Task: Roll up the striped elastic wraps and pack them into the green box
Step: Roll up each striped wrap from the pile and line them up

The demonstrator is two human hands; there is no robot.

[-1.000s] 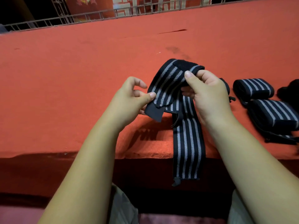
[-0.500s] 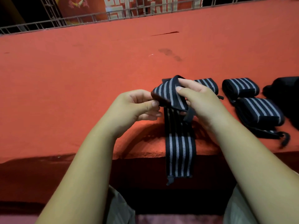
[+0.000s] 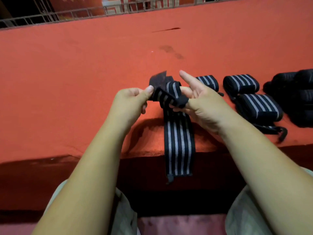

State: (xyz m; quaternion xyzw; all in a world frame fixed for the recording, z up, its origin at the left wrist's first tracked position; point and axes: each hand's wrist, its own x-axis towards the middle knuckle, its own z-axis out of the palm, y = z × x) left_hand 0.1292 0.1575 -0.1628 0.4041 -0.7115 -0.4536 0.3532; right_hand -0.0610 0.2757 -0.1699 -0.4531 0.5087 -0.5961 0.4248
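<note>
Head: rolled wraps (image 3: 241, 83) right of held wrap (image 3: 178, 143)

We sit at a surface (image 3: 71, 68) covered in red cloth; beyond it a metal railing (image 3: 55, 16) crosses darkness.

Both hands (image 3: 132, 100) (image 3: 201, 102) pinch striped wrap (image 3: 177, 141) – tail hangs off table edge (image 3: 101, 155)

Left: you have open red cloth (image 3: 67, 82) from the near edge to the far railing (image 3: 67, 15).
Right: three rolled wraps (image 3: 241, 83) and a black pile (image 3: 294, 97) block your way.
Centre: the hanging wrap (image 3: 178, 146) drapes over the near edge.
</note>
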